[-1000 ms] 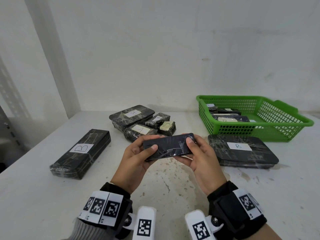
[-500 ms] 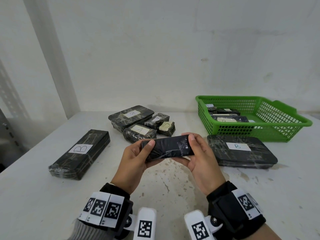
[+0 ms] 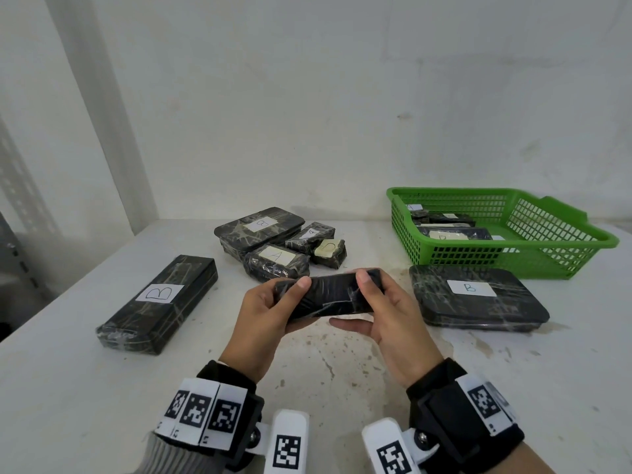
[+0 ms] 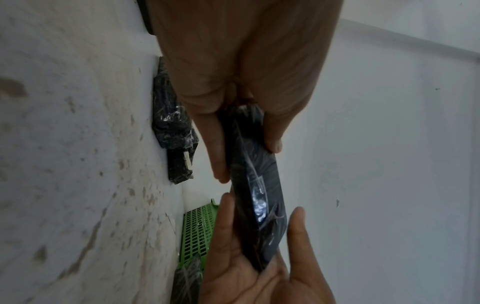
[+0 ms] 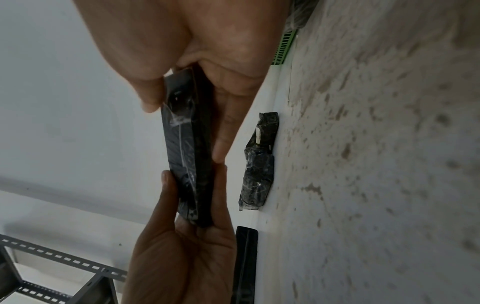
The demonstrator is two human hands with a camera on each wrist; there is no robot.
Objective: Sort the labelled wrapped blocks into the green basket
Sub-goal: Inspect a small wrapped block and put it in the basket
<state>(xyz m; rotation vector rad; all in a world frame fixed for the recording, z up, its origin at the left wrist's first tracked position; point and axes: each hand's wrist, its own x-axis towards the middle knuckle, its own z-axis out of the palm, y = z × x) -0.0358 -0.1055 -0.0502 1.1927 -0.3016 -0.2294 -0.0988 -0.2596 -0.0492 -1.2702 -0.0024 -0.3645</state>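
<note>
Both hands hold one black wrapped block [image 3: 330,295] above the middle of the table, its plain side facing me and no label showing. My left hand [image 3: 273,302] pinches its left end, thumb on top. My right hand [image 3: 379,302] grips its right end. The same block [image 4: 255,185] shows edge-on in the left wrist view and again in the right wrist view [image 5: 187,148]. The green basket [image 3: 554,258] stands at the back right with several labelled blocks inside.
A long block marked B [image 3: 160,299] lies at the left. A wide flat block marked B [image 3: 475,297] lies in front of the basket. A cluster of several smaller blocks [image 3: 277,244] sits at the back centre. A metal rack [image 5: 52,277] stands left of the table.
The block has been tilted in both hands so its flat side faces me more, and it has risen slightly. The blocks on the table have not moved.
</note>
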